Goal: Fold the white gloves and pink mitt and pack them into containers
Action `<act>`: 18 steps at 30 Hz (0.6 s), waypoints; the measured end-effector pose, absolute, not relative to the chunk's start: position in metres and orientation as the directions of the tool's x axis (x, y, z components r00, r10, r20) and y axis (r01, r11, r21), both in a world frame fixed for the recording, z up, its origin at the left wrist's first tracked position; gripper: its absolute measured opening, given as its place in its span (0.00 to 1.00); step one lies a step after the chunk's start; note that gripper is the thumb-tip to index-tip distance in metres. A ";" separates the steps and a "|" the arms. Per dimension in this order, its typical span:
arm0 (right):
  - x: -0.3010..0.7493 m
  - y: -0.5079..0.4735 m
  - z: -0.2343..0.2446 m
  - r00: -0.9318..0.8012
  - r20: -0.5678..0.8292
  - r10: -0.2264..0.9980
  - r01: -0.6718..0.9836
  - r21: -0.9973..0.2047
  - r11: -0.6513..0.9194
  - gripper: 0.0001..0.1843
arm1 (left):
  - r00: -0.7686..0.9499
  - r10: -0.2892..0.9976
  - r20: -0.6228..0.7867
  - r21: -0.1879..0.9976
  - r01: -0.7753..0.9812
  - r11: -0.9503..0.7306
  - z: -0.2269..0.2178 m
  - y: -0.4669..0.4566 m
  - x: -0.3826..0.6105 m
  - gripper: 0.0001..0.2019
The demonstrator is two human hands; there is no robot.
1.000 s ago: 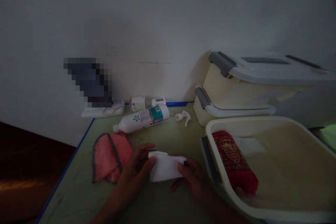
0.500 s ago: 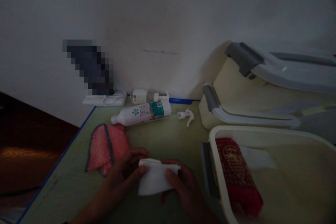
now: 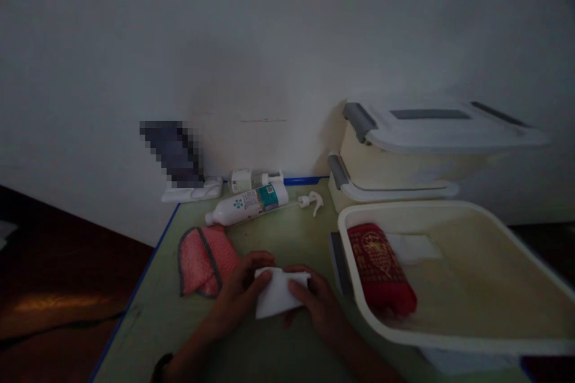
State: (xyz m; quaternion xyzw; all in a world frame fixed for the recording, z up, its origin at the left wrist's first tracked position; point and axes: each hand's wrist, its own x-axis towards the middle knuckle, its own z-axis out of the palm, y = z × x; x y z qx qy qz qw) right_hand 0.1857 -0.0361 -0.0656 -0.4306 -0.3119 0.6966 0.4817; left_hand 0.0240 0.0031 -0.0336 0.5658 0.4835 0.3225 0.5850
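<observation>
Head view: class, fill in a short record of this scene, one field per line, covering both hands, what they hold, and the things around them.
left hand: grips the left edge of the white cloth
right hand: fingers on the cloth's right edge
surface: green table
left of the hands: pink cloth, lying flat
behind: bottle on its side, spray nozzle loose beside it
right: open tub holding a red pack
back right: lidded box by the wall

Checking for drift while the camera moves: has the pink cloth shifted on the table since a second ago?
No. The pink cloth keeps its place below the lying white bottle, near the table's blue edge.
</observation>
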 end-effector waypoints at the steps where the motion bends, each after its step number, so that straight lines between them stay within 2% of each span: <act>1: 0.185 -0.036 -0.065 -0.159 -0.297 0.942 -0.412 -0.847 -0.337 0.20 | 0.323 0.926 -0.194 0.973 0.186 0.139 -0.034 0.003 0.024 0.14; 6: 0.182 -0.034 -0.060 -0.143 -0.279 0.950 -0.429 -0.847 -0.314 0.22 | 0.338 0.927 -0.162 0.971 0.221 0.089 -0.036 0.004 0.024 0.15; 13: 0.181 -0.030 -0.054 -0.128 -0.263 0.956 -0.374 -0.880 -0.292 0.19 | 0.392 0.905 -0.168 0.983 0.134 0.124 -0.044 -0.003 0.024 0.17; 18: 0.181 -0.028 -0.049 -0.131 -0.200 0.971 -0.357 -0.904 -0.234 0.16 | 0.311 0.942 -0.122 0.988 0.132 0.085 -0.045 -0.004 0.024 0.19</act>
